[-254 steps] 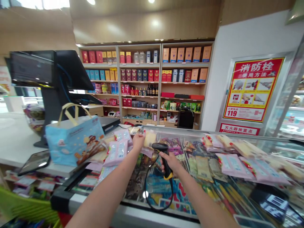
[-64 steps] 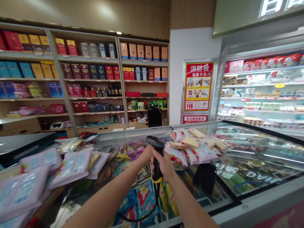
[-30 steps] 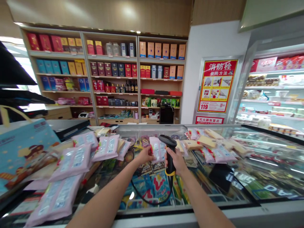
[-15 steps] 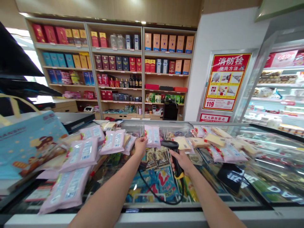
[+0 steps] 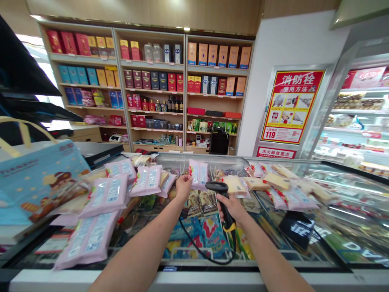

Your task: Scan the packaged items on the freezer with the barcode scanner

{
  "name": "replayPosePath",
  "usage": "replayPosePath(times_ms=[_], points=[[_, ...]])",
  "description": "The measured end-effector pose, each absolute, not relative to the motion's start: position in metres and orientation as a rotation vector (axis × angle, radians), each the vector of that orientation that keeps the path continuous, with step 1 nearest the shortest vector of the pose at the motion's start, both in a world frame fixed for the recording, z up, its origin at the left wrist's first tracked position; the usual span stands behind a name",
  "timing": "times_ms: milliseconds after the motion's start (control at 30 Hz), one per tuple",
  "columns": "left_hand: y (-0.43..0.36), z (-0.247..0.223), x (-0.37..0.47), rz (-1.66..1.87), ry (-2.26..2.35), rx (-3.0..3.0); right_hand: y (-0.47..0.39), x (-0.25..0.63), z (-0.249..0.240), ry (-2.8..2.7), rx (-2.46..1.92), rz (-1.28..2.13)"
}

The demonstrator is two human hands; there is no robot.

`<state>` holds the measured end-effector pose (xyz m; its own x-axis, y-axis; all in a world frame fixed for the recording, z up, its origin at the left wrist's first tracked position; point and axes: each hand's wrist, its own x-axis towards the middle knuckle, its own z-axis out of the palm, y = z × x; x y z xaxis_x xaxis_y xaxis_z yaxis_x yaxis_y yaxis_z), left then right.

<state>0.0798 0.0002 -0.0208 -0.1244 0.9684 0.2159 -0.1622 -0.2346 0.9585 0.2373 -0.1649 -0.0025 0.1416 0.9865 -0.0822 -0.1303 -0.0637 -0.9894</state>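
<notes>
My left hand (image 5: 183,186) pinches the left edge of a pink-and-white packet (image 5: 199,174), holding it upright over the glass top of a freezer (image 5: 146,231). In my right hand (image 5: 232,209) is a black and yellow barcode scanner (image 5: 224,202), its head close to the packet's lower right side. The scanner's black cable (image 5: 197,249) loops down across the glass. Left of my left hand lie several similar pink packets (image 5: 105,194). To the right of the scanner are packets with a beige side up (image 5: 234,185) and more pink ones (image 5: 294,196).
A light blue gift bag (image 5: 45,178) with cream handles stands at the left. A black card with white lettering (image 5: 298,228) lies on the glass at right. Behind are shelves of boxes and bottles (image 5: 153,81), a red and yellow fire hydrant poster (image 5: 293,105) and a lit display fridge (image 5: 358,117).
My left hand and the packet have moved slightly to the right, nearer the scanner. The packet now leans a little. My right hand and the scanner stay almost where they were.
</notes>
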Motion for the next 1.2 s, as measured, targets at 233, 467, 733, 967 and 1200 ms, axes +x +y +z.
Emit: replayPosePath(times_ms=[233, 467, 733, 967, 1200], points=[[-0.001, -0.020, 0.081, 1.552, 1.023, 1.141, -0.167, 0.236, 0.001, -0.955, -1.245, 1.229], [-0.005, 0.008, 0.066, 1.647, 0.976, 1.089, -0.162, 0.212, 0.015, -0.998, -1.186, 1.286], [0.002, 0.038, -0.012, 1.782, 1.118, 1.083, -0.132, 0.142, 0.029, -1.070, -1.077, 1.397], [0.015, 0.053, -0.104, 1.892, 1.455, 1.120, -0.113, 0.068, 0.048, -1.093, -0.966, 1.460], [-0.004, 0.075, -0.124, 1.634, 2.076, 1.806, -0.106, 0.042, 0.045, -1.127, -0.953, 1.472]])
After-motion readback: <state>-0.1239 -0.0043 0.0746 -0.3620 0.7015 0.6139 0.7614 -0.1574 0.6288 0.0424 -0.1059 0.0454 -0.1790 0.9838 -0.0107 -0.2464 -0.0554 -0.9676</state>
